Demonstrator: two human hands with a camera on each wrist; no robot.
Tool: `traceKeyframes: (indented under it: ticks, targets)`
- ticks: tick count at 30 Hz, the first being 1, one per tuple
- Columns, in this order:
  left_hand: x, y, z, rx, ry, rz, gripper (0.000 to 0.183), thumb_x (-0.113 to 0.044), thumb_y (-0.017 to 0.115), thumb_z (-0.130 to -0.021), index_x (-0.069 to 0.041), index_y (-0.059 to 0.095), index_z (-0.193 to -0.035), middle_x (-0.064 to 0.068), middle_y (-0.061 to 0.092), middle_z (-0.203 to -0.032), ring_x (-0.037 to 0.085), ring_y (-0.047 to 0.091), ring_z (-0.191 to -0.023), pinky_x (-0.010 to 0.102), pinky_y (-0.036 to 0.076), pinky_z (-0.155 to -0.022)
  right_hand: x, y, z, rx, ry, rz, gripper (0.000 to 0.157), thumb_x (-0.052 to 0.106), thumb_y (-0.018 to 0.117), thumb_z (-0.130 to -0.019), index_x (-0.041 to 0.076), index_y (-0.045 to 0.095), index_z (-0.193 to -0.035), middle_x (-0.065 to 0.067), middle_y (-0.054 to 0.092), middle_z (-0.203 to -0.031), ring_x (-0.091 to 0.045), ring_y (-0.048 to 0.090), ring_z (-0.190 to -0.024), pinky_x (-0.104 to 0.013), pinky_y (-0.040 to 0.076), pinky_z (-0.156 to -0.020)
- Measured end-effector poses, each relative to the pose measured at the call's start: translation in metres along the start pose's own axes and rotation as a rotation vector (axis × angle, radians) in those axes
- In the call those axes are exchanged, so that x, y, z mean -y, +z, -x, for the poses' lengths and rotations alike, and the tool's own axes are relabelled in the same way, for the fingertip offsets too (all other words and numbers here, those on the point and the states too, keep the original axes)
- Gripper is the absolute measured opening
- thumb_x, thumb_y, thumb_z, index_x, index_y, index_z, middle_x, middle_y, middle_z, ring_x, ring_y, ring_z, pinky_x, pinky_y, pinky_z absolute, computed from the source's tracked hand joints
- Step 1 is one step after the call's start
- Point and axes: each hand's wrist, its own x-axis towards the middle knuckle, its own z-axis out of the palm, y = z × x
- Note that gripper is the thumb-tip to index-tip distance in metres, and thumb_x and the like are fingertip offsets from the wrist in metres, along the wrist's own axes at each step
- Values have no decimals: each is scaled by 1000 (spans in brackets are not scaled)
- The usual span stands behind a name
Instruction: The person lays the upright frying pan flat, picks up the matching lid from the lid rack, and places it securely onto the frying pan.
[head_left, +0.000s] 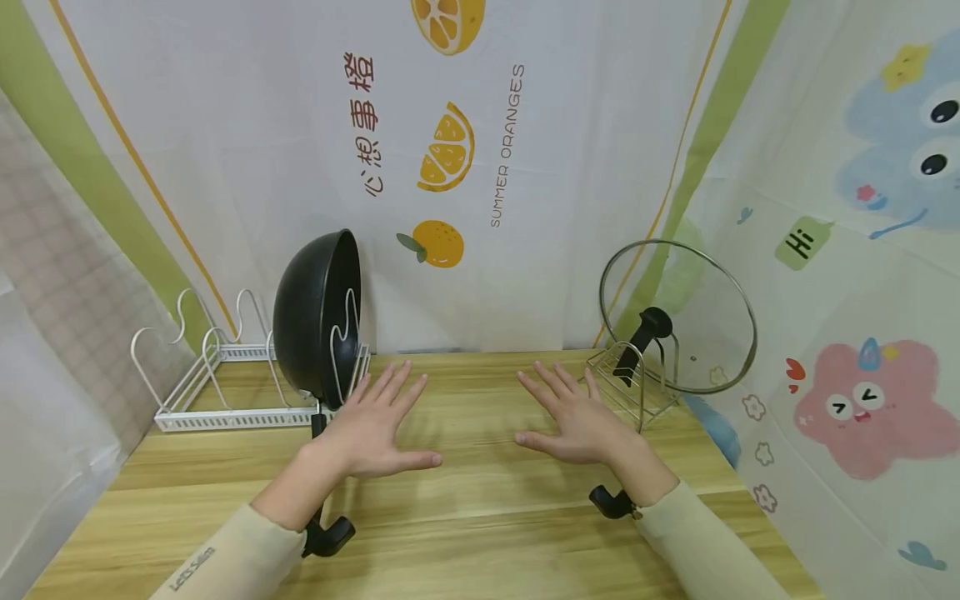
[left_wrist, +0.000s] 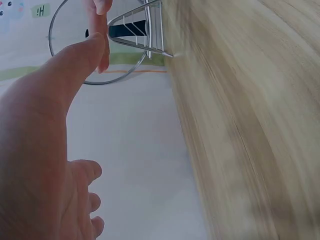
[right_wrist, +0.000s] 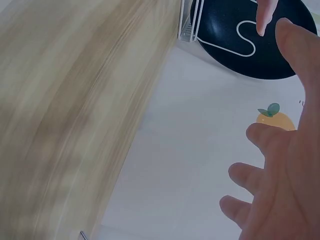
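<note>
Both hands hover above the wooden table with fingers spread and nothing held. My left hand (head_left: pixel 375 429) is nearest the black wok (head_left: pixel 311 308), which stands on its side in a white wire rack (head_left: pixel 240 419); part of the wok's handle is hidden behind that forearm. Over on the other side, my right hand (head_left: pixel 576 419) is beside a small metal wire rack (head_left: pixel 637 392). A round glass lid (head_left: pixel 750 333) with a metal rim leans upright in this small rack, its black knob (head_left: pixel 656 322) facing forward. In the right wrist view, the wok's dark inside (right_wrist: pixel 225 30) shows behind white wire.
Black wrist-strap-like pieces, a left one (head_left: pixel 330 537) and a right one (head_left: pixel 611 502), show under the forearms. The wooden table (head_left: pixel 480 533) ends at a white curtain (head_left: pixel 465 308) printed with oranges. A cartoon-printed sheet (head_left: pixel 825 317) hangs along the right side.
</note>
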Motion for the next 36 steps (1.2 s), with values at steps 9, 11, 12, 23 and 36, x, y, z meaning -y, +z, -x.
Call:
traceKeyframes:
  ticks: [9, 11, 12, 23, 36]
  targets:
    - [-3, -6, 3, -28, -8, 30, 116, -94, 48, -75, -24, 22, -164, 11, 13, -171, 40, 25, -153, 72, 26, -116, -2, 1, 1, -70, -18, -14, 93, 84, 42, -88, 35, 17, -163, -5, 28, -167, -37, 36, -148, -71, 24, -117]
    - [-3, -6, 3, -32, -7, 31, 115, -94, 47, -75, -24, 22, -164, 11, 15, -170, 40, 28, -152, 72, 27, -116, -2, 1, 0, -87, -19, -19, 92, 84, 42, -88, 33, 22, -163, -7, 36, -162, -38, 43, -143, -68, 32, -115]
    - [-4, -6, 3, -34, -6, 30, 115, -94, 47, -76, -24, 22, -164, 11, 17, -170, 40, 29, -151, 71, 27, -116, -2, 1, 0, -98, -20, -24, 91, 83, 43, -89, 32, 25, -162, -7, 41, -160, -38, 46, -141, -66, 37, -113]
    - [-12, -20, 8, -120, -3, 177, 93, -82, 56, -84, -23, 45, -155, 4, 53, -151, 30, 53, -137, 55, 46, -109, 3, 3, -4, -190, -3, -142, 68, 67, 54, -95, 23, 52, -148, 0, 62, -133, -20, 64, -115, -48, 55, -91]
    - [-5, -39, 30, -214, -22, 349, 69, -61, 68, -90, -22, 56, -146, -2, 63, -138, 19, 66, -113, 43, 56, -88, 10, 5, -13, -191, 7, -416, 54, 53, 61, -98, 20, 59, -140, 3, 63, -134, -18, 64, -114, -45, 54, -95]
